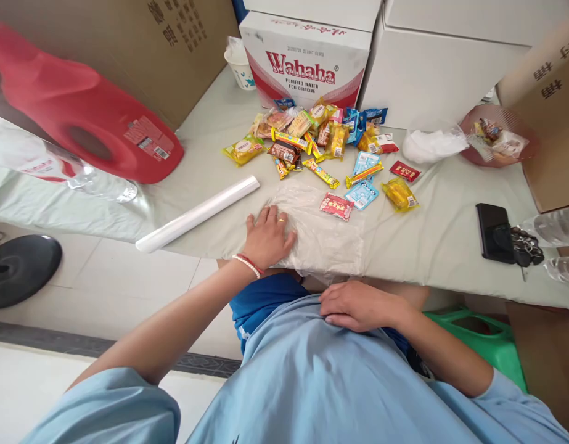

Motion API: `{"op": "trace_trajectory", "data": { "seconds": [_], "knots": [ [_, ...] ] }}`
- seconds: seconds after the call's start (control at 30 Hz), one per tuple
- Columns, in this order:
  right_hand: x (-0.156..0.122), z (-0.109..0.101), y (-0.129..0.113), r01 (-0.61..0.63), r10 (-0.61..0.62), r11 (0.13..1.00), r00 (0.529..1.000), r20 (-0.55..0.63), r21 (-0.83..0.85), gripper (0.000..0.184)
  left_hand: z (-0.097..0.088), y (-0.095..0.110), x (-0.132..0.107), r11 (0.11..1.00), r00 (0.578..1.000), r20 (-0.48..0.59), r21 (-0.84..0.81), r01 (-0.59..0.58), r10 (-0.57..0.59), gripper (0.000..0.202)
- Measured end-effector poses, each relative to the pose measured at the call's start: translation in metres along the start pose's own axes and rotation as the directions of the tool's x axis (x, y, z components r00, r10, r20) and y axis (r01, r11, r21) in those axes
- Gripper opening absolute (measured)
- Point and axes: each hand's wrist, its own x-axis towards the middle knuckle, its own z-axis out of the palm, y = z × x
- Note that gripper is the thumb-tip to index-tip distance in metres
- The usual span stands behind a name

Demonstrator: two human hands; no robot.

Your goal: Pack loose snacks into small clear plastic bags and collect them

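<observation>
My left hand (269, 238) lies flat with fingers spread on the table, at the left edge of a thin clear plastic bag (328, 240). My right hand (358, 305) rests against my blue shirt below the table edge, fingers loosely extended, nothing seen in it. Left of the bag lies a white plastic roll (198, 214). Beyond it is a heap of wrapped snacks (302, 132). Nearer the bag are a red snack packet (336, 206), a light blue packet (362, 195) and a yellow packet (399, 194).
A red jug (103, 123) and a water bottle (57, 163) stand at left. Boxes, including a Wahaha carton (307, 61), line the back. At right are a pink bowl (490, 157), a white bag (434, 145), a black phone (494, 231) and keys (525, 246). A green stool (492, 345) is below.
</observation>
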Motion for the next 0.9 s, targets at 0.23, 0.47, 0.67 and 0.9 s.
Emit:
{"op": "trace_trajectory", "data": {
  "seconds": [0.23, 0.47, 0.67, 0.9],
  "knots": [
    [0.003, -0.092, -0.007, -0.192, 0.294, 0.949, 0.823, -0.486, 0.249, 0.027, 0.011, -0.014, -0.024, 0.994, 0.998, 0.014, -0.083, -0.066, 0.067, 0.074],
    [0.029, -0.184, 0.106, -0.616, 0.604, 0.750, 0.492, -0.627, 0.240, 0.017, 0.017, -0.037, -0.023, 0.978, 0.986, -0.061, -0.137, -0.161, 0.154, 0.070],
    [0.097, -0.233, 0.159, -0.868, 0.586, 0.496, 0.337, -0.736, -0.003, 0.055, 0.026, -0.039, -0.028, 0.975, 0.977, -0.179, -0.164, -0.147, 0.117, 0.075],
    [0.151, -0.234, 0.191, -0.937, 0.610, 0.336, 0.144, -0.779, 0.091, 0.080, 0.022, -0.041, -0.032, 0.969, 0.943, -0.289, -0.133, -0.209, 0.164, 0.064]
  ]
}}
